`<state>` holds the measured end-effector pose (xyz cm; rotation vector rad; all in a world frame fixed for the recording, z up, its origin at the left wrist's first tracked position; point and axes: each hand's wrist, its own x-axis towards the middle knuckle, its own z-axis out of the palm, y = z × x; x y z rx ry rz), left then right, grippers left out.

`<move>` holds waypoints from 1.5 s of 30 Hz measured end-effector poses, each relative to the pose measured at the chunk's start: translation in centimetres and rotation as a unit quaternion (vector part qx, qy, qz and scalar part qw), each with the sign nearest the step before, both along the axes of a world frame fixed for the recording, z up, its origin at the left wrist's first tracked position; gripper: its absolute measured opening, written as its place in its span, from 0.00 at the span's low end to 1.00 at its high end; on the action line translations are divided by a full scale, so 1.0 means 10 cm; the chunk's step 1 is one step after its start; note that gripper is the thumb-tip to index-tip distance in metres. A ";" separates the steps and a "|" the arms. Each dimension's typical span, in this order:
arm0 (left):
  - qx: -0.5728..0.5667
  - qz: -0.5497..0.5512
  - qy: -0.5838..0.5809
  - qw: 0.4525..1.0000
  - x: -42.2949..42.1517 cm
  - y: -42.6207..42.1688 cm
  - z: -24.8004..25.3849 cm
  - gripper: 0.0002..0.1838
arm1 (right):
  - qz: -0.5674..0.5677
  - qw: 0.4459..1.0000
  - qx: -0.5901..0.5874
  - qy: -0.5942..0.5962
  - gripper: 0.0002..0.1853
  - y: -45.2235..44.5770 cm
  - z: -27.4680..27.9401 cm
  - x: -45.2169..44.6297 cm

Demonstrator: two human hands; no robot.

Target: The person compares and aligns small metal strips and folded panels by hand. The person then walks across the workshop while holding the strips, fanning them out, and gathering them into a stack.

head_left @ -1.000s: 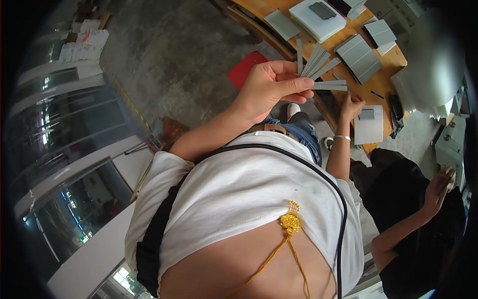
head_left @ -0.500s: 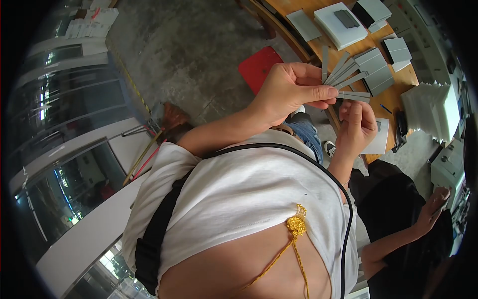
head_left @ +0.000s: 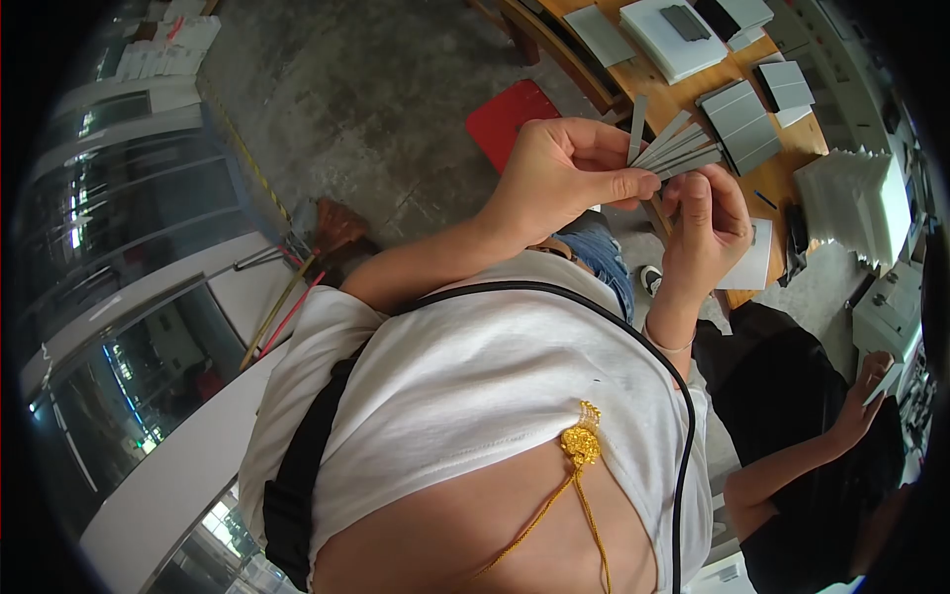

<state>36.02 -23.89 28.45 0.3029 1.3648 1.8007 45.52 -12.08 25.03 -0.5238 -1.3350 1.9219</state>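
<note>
A fan of several thin grey strips [head_left: 683,148] is pinched at one end between the thumb and fingers of my left hand [head_left: 569,183]. My right hand [head_left: 708,223] is at the strips' right side, its thumb and fingertips pressed together on the lower strips. The two hands are close together but apart, above the near edge of the wooden table [head_left: 683,94]. Past them on the table lie grey sheets with pale lines [head_left: 742,124].
A white stack [head_left: 673,45] with a grey piece on it and a smaller grey stack [head_left: 787,84] are on the table. A red stool [head_left: 510,119] stands left of it. White layered sheets [head_left: 856,203] rise at the right. A person in black [head_left: 802,396] is at lower right, holding something thin.
My right hand has come up from beside the table to the strips and now pinches the lower ones. My left hand has shifted right with the fan.
</note>
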 end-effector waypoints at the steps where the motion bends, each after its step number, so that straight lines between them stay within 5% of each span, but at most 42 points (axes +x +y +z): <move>1: 0.001 0.000 0.016 1.000 0.01 -0.01 0.00 0.11 | -0.001 1.000 -0.001 -0.001 0.07 -0.02 0.01 -0.01; 22: 0.026 0.026 0.003 0.999 0.04 -0.18 0.09 0.10 | 0.071 0.993 -0.096 0.001 0.05 -0.19 0.15 -0.05; 33: -0.033 -0.035 0.064 0.997 -0.14 -0.54 0.00 0.11 | 0.065 0.983 0.143 -0.092 0.04 -0.46 0.17 -0.20; 45: -0.054 -0.099 0.014 0.994 -0.37 -1.05 -0.14 0.12 | 0.118 0.977 0.157 -0.083 0.08 -0.86 -0.13 -0.33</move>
